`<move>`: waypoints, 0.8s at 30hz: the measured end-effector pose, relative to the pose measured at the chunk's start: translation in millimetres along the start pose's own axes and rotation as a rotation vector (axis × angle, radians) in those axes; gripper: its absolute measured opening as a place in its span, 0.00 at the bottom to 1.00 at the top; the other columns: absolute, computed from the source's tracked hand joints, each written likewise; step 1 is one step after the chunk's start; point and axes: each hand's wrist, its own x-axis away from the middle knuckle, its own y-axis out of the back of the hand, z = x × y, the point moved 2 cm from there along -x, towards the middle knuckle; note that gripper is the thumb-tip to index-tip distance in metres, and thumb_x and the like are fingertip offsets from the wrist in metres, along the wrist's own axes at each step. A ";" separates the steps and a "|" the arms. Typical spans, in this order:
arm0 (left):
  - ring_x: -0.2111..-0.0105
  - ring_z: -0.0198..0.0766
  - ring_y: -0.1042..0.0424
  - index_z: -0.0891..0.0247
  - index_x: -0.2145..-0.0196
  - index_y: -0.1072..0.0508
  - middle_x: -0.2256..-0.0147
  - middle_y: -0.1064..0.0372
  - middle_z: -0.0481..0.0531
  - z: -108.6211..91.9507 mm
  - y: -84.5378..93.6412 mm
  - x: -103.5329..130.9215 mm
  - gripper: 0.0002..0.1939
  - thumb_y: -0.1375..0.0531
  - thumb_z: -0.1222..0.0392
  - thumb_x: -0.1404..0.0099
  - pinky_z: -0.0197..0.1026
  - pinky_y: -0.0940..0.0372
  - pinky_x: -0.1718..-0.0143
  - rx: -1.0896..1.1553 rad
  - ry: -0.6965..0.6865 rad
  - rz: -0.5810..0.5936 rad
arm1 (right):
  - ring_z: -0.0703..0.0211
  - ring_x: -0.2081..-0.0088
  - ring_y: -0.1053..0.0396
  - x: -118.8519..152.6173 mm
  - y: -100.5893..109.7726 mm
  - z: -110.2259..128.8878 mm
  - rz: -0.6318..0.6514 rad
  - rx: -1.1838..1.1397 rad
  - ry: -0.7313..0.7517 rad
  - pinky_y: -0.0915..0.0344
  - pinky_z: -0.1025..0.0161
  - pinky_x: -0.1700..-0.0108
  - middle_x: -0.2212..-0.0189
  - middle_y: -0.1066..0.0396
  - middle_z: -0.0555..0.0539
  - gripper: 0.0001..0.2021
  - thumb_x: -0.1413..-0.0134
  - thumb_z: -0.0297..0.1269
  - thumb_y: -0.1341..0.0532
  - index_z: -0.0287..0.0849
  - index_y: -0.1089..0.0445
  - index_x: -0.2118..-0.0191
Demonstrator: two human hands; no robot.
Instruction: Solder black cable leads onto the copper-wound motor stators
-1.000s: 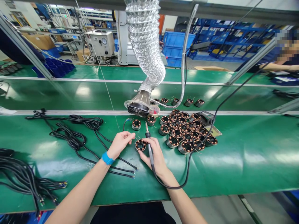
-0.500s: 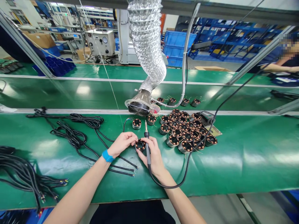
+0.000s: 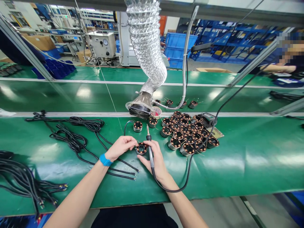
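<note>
A motor stator [image 3: 142, 148] with copper windings in a dark ring sits on the green bench between my hands. My left hand [image 3: 123, 146], with a blue band at the wrist, is closed in a pinch at the stator's left edge on what looks like a thin lead wire. My right hand [image 3: 156, 158] holds a soldering iron [image 3: 150, 150], its tip pointing up and away from me. The thumb and fingers of that same hand rest around the stator's right side. Just beyond stands another stator [image 3: 137, 126] with a black cable joined to it.
Several stators [image 3: 187, 129] are clustered at right, beside a soldering iron stand [image 3: 209, 119]. A fume extractor hood [image 3: 140, 109] hangs ahead on a silver duct [image 3: 148, 44]. Black cables [image 3: 73, 139] lie at left, with a thicker bundle [image 3: 21, 177] nearer. A co-worker's arm [image 3: 277, 68] shows far right.
My left hand has drawn slightly left, away from the stator's edge. My right hand stays at the stator with the soldering iron. The whole view has shifted a little.
</note>
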 end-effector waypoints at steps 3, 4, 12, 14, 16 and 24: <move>0.79 0.30 0.45 0.67 0.69 0.25 0.80 0.39 0.44 -2.5 1.7 1.4 0.19 0.39 0.46 0.37 0.35 0.53 0.76 -0.064 -0.048 0.041 | 0.54 0.48 0.34 0.7 -2.9 -0.4 0.004 0.017 -0.002 0.34 0.56 0.44 0.49 0.40 0.44 0.25 0.45 0.32 0.34 0.49 0.40 0.43; 0.78 0.30 0.44 0.67 0.69 0.25 0.80 0.39 0.44 -2.9 2.0 1.8 0.18 0.39 0.46 0.36 0.35 0.52 0.75 -0.074 -0.063 0.051 | 0.54 0.48 0.34 0.8 -3.6 -0.6 0.002 0.025 -0.003 0.33 0.56 0.44 0.49 0.40 0.44 0.25 0.45 0.31 0.35 0.49 0.40 0.43; 0.78 0.31 0.42 0.67 0.72 0.26 0.81 0.38 0.45 -6.4 -4.4 7.4 0.18 0.40 0.47 0.36 0.35 0.48 0.72 -0.070 -0.074 0.044 | 0.54 0.51 0.31 1.3 -4.4 0.3 -0.004 0.059 0.013 0.31 0.56 0.47 0.51 0.40 0.43 0.23 0.43 0.31 0.37 0.49 0.39 0.43; 0.79 0.30 0.44 0.66 0.73 0.27 0.82 0.39 0.44 -7.6 -7.9 8.7 0.18 0.40 0.47 0.36 0.35 0.48 0.74 -0.037 -0.040 -0.005 | 0.54 0.51 0.31 1.4 -4.1 0.3 -0.020 0.069 0.010 0.31 0.56 0.47 0.51 0.40 0.43 0.23 0.43 0.31 0.37 0.48 0.39 0.43; 0.81 0.30 0.45 0.66 0.72 0.26 0.83 0.39 0.43 -8.0 -11.0 9.4 0.18 0.40 0.47 0.36 0.35 0.49 0.75 -0.008 -0.008 -0.043 | 0.54 0.51 0.31 1.5 -3.9 0.3 -0.029 0.077 0.008 0.31 0.56 0.47 0.51 0.40 0.43 0.23 0.43 0.31 0.37 0.48 0.39 0.43; 0.77 0.36 0.36 0.65 0.67 0.21 0.78 0.31 0.49 -2.0 0.8 6.2 0.20 0.45 0.47 0.32 0.37 0.43 0.73 -0.289 -0.132 -0.422 | 0.54 0.49 0.32 1.8 -2.1 1.7 -0.032 0.068 0.005 0.32 0.56 0.46 0.51 0.39 0.44 0.22 0.43 0.31 0.37 0.48 0.38 0.44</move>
